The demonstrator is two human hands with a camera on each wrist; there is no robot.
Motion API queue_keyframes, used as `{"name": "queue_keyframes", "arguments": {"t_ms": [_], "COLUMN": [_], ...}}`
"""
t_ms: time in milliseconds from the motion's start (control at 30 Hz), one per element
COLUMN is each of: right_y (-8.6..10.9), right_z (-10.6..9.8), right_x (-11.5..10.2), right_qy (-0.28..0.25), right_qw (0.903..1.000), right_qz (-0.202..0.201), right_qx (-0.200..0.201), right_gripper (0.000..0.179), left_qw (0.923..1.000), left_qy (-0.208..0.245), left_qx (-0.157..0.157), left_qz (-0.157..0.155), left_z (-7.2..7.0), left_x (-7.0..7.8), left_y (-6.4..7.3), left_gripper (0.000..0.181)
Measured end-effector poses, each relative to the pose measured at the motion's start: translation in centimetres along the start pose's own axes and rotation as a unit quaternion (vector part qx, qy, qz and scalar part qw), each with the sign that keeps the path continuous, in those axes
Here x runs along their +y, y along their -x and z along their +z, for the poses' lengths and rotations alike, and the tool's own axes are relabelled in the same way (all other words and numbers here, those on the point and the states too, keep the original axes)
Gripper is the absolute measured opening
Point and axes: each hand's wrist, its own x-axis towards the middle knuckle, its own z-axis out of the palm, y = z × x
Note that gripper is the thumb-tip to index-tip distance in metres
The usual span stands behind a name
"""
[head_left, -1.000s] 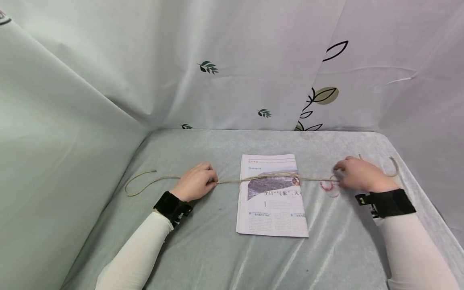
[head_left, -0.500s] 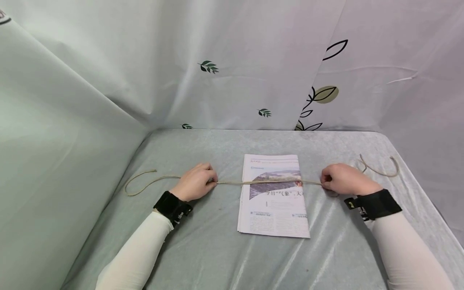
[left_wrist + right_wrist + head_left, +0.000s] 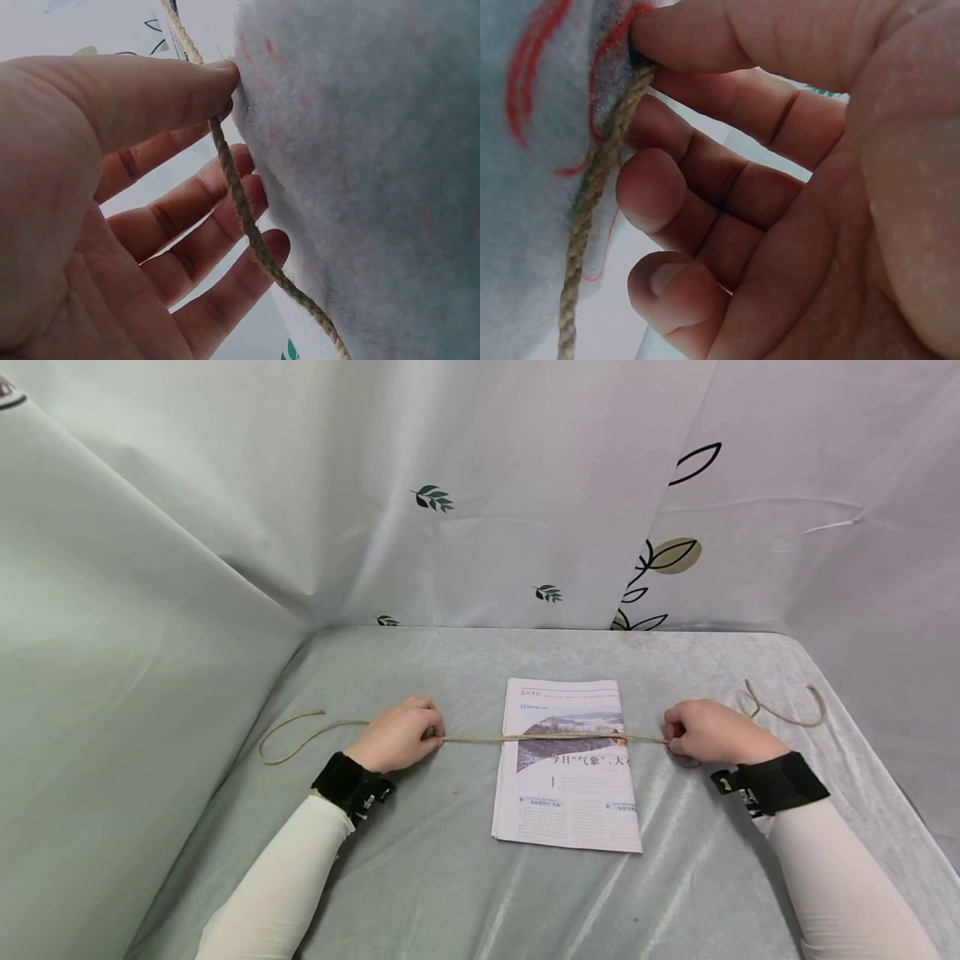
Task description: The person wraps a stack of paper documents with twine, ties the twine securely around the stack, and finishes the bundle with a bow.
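Note:
A folded newspaper [image 3: 570, 810] lies on the cloth-covered table. Across its upper half runs a tan twine rope [image 3: 562, 736], drawn straight between the two hands. On the left, my left hand [image 3: 399, 735] pinches the rope between thumb and forefinger; in the left wrist view the rope [image 3: 244, 202] leaves the pinch and passes over the other fingers. To the right of the paper, my right hand [image 3: 716, 731] pinches it too. The right wrist view shows the rope [image 3: 589, 202] coming out from under the thumb, beside curled fingers.
The rope's left tail curves in a loose hook on the table, and its right tail curls near the table's right edge. Red marks [image 3: 525, 82] show on the tablecloth by the right hand. A pale curtain [image 3: 480, 527] with leaf prints hangs behind the table.
My right hand has moved left and taken the rope closer to the newspaper. The rope over the paper has gone from slack to straight. My left hand has shifted slightly left.

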Motion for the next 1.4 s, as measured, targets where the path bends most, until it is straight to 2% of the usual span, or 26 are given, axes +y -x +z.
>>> {"name": "queue_keyframes", "arguments": {"t_ms": [233, 467, 567, 700, 800, 867, 1000, 1067, 1133, 1267, 1400], "right_y": [0.0, -0.1, -0.3, -0.5, -0.5, -0.7, -1.3, -1.8, -2.4, -3.9, -5.3], "right_z": [-0.1, 0.1, 0.2, 0.3, 0.2, 0.1, 0.0, 0.0, -0.1, 0.1, 0.5], "right_x": [-0.1, 0.2, 0.3, 0.4, 0.7, 0.9, 1.2, 1.2, 1.1, 0.6, 0.0], "right_qy": [0.015, 0.034, 0.032, 0.021, 0.016, 0.017, 0.027, 0.03, 0.032, 0.029, 0.0], "right_qw": [0.9998, 0.9985, 0.9979, 0.9973, 0.9963, 0.9953, 0.993, 0.9915, 0.9904, 0.9891, 0.9881], "right_qz": [-0.001, -0.002, -0.002, 0.001, 0.006, 0.009, 0.013, 0.012, 0.011, 0.01, 0.007], "right_qx": [0.014, 0.043, 0.056, 0.071, 0.084, 0.095, 0.115, 0.126, 0.134, 0.144, 0.154], "right_gripper": [0.023, 0.019, 0.015, 0.01, 0.007, 0.008, 0.003, 0.01, 0.016, 0.017, 0.017], "left_qw": [0.9987, 0.9968, 0.9978, 0.9987, 0.9961, 0.9921, 0.9807, 0.9791, 0.9808, 0.984, 0.9828], "left_qy": [-0.037, -0.058, -0.047, 0.0, 0.035, 0.06, 0.109, 0.112, 0.098, 0.066, 0.037], "left_qx": [0.033, 0.025, 0.003, -0.046, -0.081, -0.108, -0.158, -0.164, -0.158, -0.135, -0.132], "left_qz": [-0.014, -0.048, -0.047, -0.024, 0.003, 0.021, 0.036, 0.045, 0.058, 0.096, 0.124], "left_z": [0.1, 0.3, 0.1, -0.7, -1.1, -1.2, -1.1, -0.9, -0.6, 0.1, 1.1], "left_x": [0.6, 1.0, 1.0, 1.6, 2.4, 3.1, 5.1, 6.2, 7.3, 9.4, 10.8], "left_y": [0.0, -0.1, -0.1, 0.2, 0.5, 0.6, 0.7, 0.8, 0.8, 1.0, 1.2], "left_gripper": [0.012, 0.006, 0.007, 0.012, 0.018, 0.019, 0.014, 0.013, 0.014, 0.032, 0.047]}}
